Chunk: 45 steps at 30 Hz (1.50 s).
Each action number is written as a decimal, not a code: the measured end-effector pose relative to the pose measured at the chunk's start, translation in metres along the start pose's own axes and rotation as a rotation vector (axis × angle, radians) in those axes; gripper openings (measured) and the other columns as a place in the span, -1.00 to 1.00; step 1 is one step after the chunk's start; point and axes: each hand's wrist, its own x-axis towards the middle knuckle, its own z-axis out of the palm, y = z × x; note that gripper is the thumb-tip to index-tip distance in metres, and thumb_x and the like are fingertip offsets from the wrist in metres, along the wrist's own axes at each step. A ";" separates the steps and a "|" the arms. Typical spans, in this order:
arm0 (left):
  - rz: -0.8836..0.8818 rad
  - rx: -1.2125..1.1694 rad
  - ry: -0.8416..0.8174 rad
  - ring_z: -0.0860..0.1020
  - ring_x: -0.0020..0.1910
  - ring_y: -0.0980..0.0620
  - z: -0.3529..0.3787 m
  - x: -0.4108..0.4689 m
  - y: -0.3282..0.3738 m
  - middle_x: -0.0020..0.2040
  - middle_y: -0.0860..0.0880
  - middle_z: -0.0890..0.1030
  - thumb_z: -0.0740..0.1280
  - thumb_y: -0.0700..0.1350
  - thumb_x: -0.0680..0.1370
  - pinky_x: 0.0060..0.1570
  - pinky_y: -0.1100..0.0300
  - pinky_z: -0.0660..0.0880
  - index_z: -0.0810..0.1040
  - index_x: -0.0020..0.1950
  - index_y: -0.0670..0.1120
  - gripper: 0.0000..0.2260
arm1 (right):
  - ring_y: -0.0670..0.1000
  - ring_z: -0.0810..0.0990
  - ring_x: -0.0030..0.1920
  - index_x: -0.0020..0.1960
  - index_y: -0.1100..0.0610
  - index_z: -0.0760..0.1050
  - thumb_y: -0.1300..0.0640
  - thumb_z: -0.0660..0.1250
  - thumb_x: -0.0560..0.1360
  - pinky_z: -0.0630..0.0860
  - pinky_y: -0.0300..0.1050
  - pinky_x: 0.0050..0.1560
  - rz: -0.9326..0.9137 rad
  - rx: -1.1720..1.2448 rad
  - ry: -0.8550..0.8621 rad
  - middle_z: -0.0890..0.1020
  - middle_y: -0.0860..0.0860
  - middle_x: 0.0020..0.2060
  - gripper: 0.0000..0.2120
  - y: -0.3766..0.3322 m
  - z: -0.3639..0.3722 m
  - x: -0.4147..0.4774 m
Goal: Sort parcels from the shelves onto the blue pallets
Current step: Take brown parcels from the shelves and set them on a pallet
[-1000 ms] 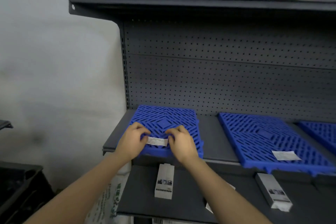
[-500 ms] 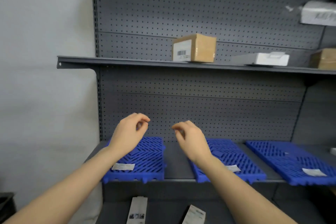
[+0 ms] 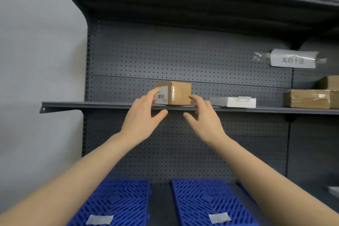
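Half a second ago both hands hung curled and empty in front of the lower pegboard, with the cardboard parcel well above them. Now they are raised to the middle shelf (image 3: 102,105) and flank that parcel. The view has tilted upward too, so the pallets have dropped to the bottom edge and the underside of the top shelf (image 3: 183,0) fills the upper part.

The left hand (image 3: 142,118) is spread wide, its fingertips at the labelled left face of the small brown parcel (image 3: 173,93), thumb reaching under the shelf lip. Whether it touches the cardboard I cannot tell. The parcel sits on the middle shelf, a barcode label on its left face and clear tape over its front. The right hand (image 3: 205,117) is equally open, fingertips just beside the parcel's right lower corner; neither hand has closed on anything.

Right of it on the same shelf lie one flat white box (image 3: 233,102), then two more brown parcels (image 3: 311,98) stacked at the frame edge. That makes four parcels in view. A single paper sign (image 3: 293,59) is taped to the pegboard above.

Below, two blue pallets show in full, the left pallet (image 3: 121,203) and the middle pallet (image 3: 205,202), each with one white label; a sliver of a third pallet (image 3: 244,191) peeks beside the right forearm.
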 end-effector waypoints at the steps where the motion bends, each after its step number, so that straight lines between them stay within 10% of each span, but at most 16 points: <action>1: 0.010 0.006 -0.014 0.38 0.31 0.03 0.002 0.010 0.000 0.33 0.04 0.46 0.32 0.13 0.52 0.15 0.15 0.31 0.14 0.47 0.18 -0.43 | 0.03 0.46 0.19 0.47 -0.13 0.12 -0.03 0.26 0.55 0.34 -0.18 0.04 -0.001 -0.014 0.002 0.37 0.03 0.27 -0.46 0.001 -0.001 0.010; 9: 0.006 0.206 -0.213 0.45 0.34 -0.14 0.017 0.082 -0.018 0.48 -0.13 0.32 0.37 0.30 0.39 0.21 -0.07 0.47 -0.24 0.44 0.39 -0.11 | 0.18 0.53 0.15 0.50 -0.29 -0.20 -0.03 0.31 0.50 0.44 -0.08 -0.02 0.090 -0.038 -0.125 0.18 0.17 0.45 -0.18 0.016 0.010 0.085; 14: -0.034 0.296 -0.267 0.59 -0.01 -0.11 0.028 0.095 -0.022 0.20 -0.13 0.57 0.40 0.29 0.38 -0.06 0.07 0.54 -0.11 0.49 0.31 -0.14 | 0.19 0.46 0.26 0.52 -0.21 -0.13 -0.06 0.33 0.49 0.45 0.06 0.21 0.105 -0.073 -0.243 0.39 0.17 0.37 -0.21 0.030 0.015 0.104; 33: 0.009 0.033 0.061 0.40 0.37 0.03 0.075 -0.069 0.097 0.53 0.12 0.19 0.47 -0.03 0.42 0.22 0.05 0.48 0.06 0.43 0.32 -0.23 | 0.08 0.55 -0.05 0.40 -0.28 0.06 0.07 0.28 0.56 0.56 0.13 0.03 -0.135 0.168 -0.082 0.30 -0.02 0.13 -0.43 0.068 -0.073 -0.062; 45: -0.044 -0.159 -0.212 0.40 0.36 0.06 0.233 -0.142 0.198 0.50 0.16 0.23 0.46 0.00 0.44 0.17 0.06 0.49 0.02 0.43 0.36 -0.24 | 0.08 0.52 -0.21 0.46 -0.25 0.04 0.09 0.26 0.57 0.55 0.13 -0.08 0.129 -0.031 -0.185 0.30 0.00 0.12 -0.40 0.225 -0.150 -0.183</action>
